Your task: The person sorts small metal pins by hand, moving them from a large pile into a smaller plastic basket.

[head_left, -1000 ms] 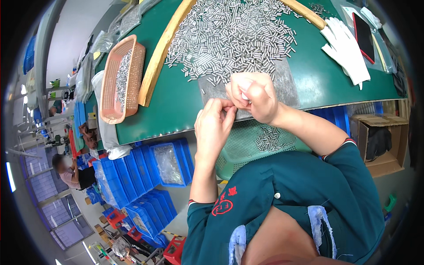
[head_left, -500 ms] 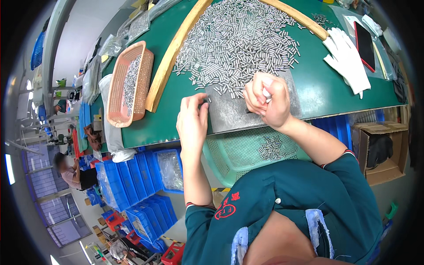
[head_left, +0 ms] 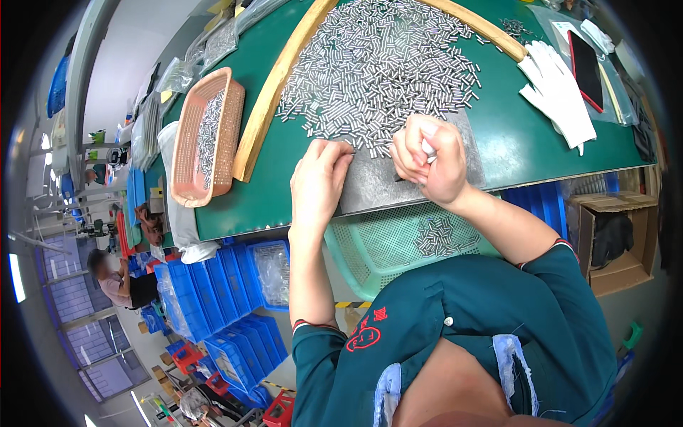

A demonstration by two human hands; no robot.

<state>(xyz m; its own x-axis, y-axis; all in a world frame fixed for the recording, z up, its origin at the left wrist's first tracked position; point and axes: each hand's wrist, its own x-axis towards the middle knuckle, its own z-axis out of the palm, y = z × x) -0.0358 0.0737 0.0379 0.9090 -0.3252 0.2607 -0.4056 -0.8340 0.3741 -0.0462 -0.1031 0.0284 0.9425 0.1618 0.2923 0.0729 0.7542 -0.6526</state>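
Many short metal pins [head_left: 384, 64] lie in a wide heap on the green table, spreading onto the far part of a grey metal plate [head_left: 370, 186]. At the plate's left edge my left hand [head_left: 319, 181] has its thumb and fingertips pressed together beside the nearest pins. What sits in that pinch, if anything, is too small to make out. My right hand [head_left: 435, 162] is closed in a fist over the plate. A bit of something white shows in the fist and a dark tip pokes out below it; the rest is hidden by the fingers.
Wooden strips [head_left: 274, 92] border the heap. A pink basket [head_left: 186, 153] holding pins stands to the left. At right lie a white glove [head_left: 558, 96] and a red-edged phone [head_left: 586, 71]. Below the table edge is a green basket [head_left: 356, 252] with pins; blue bins [head_left: 213, 285] stand left.
My left hand has moved right onto the plate's edge, and its spread thumb and fingers have come together. My right fist has stayed nearly in place.
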